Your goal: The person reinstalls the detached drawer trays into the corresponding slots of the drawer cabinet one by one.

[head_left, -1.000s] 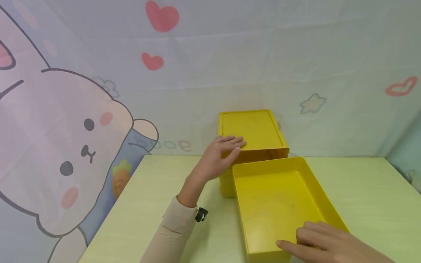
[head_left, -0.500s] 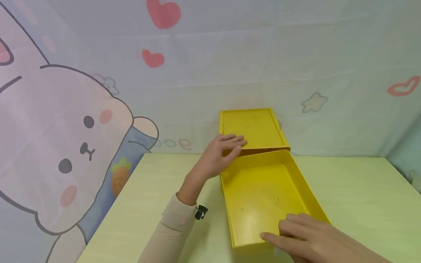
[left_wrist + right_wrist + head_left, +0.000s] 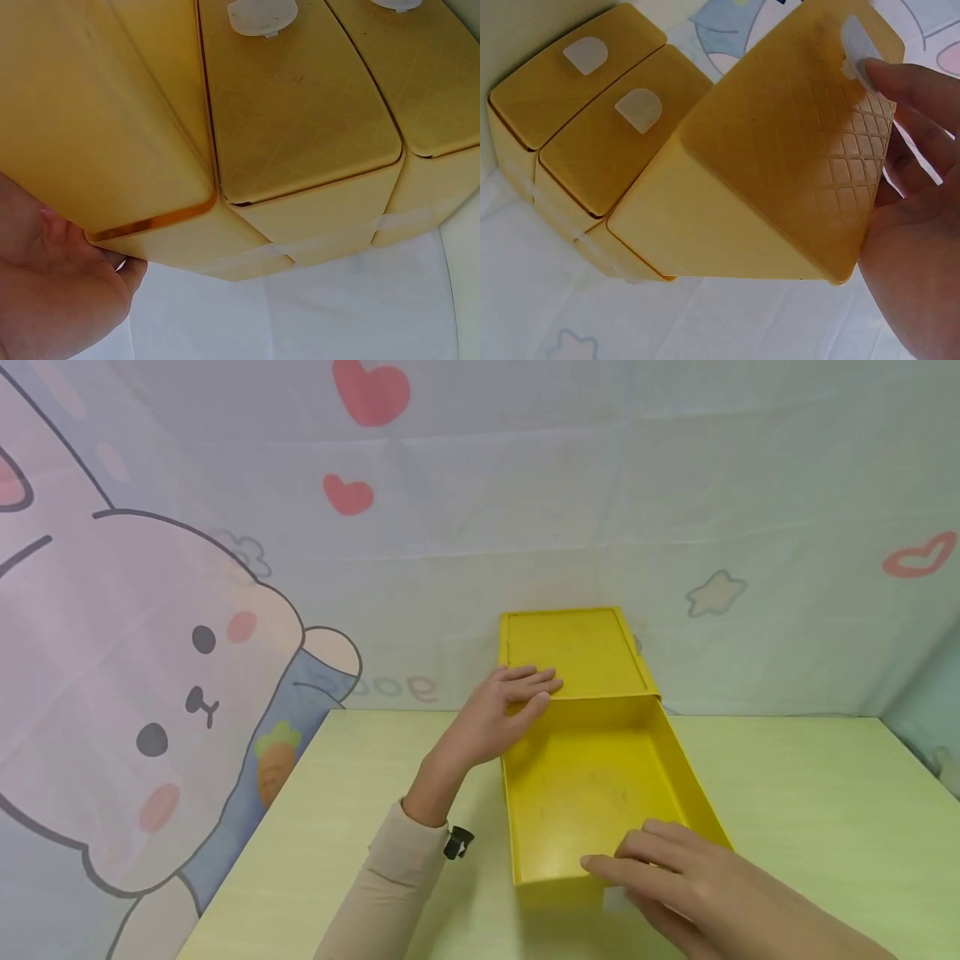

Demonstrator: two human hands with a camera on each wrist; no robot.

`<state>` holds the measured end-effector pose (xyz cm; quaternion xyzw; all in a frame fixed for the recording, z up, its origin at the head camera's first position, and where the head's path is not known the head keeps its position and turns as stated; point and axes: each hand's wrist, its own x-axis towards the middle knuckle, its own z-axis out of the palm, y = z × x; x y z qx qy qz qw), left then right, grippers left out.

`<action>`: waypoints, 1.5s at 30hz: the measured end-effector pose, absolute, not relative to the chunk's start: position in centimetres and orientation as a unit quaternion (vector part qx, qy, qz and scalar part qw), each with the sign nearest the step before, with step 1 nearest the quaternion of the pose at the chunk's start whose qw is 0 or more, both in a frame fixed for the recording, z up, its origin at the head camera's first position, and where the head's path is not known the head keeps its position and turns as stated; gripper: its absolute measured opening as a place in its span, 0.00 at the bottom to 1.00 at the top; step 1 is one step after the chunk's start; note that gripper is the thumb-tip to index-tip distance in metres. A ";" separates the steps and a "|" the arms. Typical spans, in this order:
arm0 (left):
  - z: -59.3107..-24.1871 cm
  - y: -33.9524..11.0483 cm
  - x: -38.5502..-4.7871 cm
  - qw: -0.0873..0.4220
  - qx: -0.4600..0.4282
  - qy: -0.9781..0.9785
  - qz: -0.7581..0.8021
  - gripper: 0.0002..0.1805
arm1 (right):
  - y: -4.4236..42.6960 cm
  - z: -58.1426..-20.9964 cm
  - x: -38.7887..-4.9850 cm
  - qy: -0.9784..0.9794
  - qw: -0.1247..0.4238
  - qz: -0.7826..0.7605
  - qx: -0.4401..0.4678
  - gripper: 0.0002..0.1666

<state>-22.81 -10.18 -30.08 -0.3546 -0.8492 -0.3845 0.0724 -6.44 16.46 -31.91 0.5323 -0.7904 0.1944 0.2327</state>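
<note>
A yellow drawer cabinet (image 3: pixel 579 647) stands at the table's back, its top drawer (image 3: pixel 585 785) pulled far out and its inside bare. My left hand (image 3: pixel 495 718) rests on the cabinet's top near the front left edge, fingers extended. At the drawer's front, my right hand (image 3: pixel 690 885) pinches the panel; in the right wrist view the thumb touches the white pull tab (image 3: pixel 861 52) while the other fingers are behind the panel, partly hidden. Two lower drawers, a middle one (image 3: pixel 622 131) and a bottom one (image 3: pixel 562 82), sit closed below.
The pale green table (image 3: pixel 817 827) extends to both sides of the cabinet. Behind it hangs a printed cloth backdrop (image 3: pixel 787 468) with a rabbit and hearts. A small black object (image 3: pixel 459 843) shows at the left sleeve's cuff.
My right hand has moved the drawer left and back, from beside the cabinet's opening into line with it; its rear end is now inside. My left hand has stayed on top.
</note>
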 end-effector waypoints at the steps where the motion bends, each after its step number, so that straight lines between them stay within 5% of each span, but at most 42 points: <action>1: -30.1 -10.2 -22.8 0.071 -0.355 -0.849 -0.384 0.21 | 16.4 -31.9 -6.5 -0.795 0.237 0.194 0.523 0.24; 45: -29.4 -10.3 -22.9 0.046 -0.344 -0.862 -0.369 0.22 | 14.0 -32.2 -9.7 -0.806 0.400 0.205 0.386 0.26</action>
